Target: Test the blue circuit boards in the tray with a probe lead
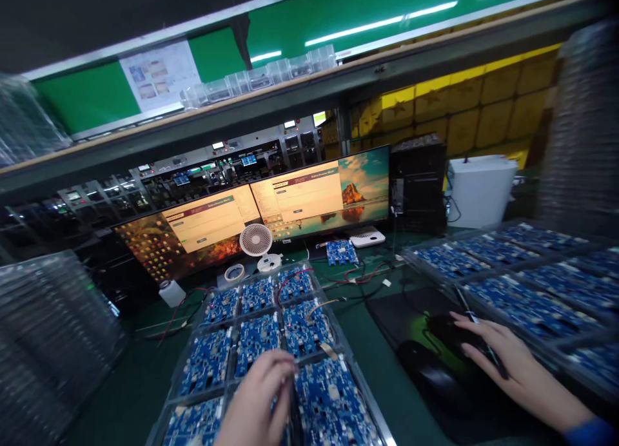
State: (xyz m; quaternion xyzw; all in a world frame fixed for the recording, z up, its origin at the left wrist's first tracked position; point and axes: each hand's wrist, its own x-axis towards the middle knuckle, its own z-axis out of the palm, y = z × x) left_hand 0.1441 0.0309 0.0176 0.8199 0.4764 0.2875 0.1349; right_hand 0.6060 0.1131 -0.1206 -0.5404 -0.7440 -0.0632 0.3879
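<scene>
The left hand (258,397) reaches down into the near middle of a clear tray (348,362) of blue boards (256,336), its fingers curled over a board in the near row. Its grip looks narrow, fingertips drawn together on or just above that board; whether it has the board pinched I cannot tell, since the hand hides the contact. The right hand (503,359) lies flat on a dark mouse (452,333) on a black mat (396,310), to the right of the tray, fingers spread loosely over it rather than clenched.

The tray sits on the green table (372,368), with each board in its own pocket. Red wires (360,277) run from the far boards toward two monitors (271,217) at the far side, where a small white fan (256,241) stands. More trays of boards (522,285) lie on the right, and stacks of empty trays (48,343) rise on the left.

A board of this kind is likely light, stiff and thin, with small fragile parts on its face. It is best held by bare opposite edges and lifted straight out of its pocket.
</scene>
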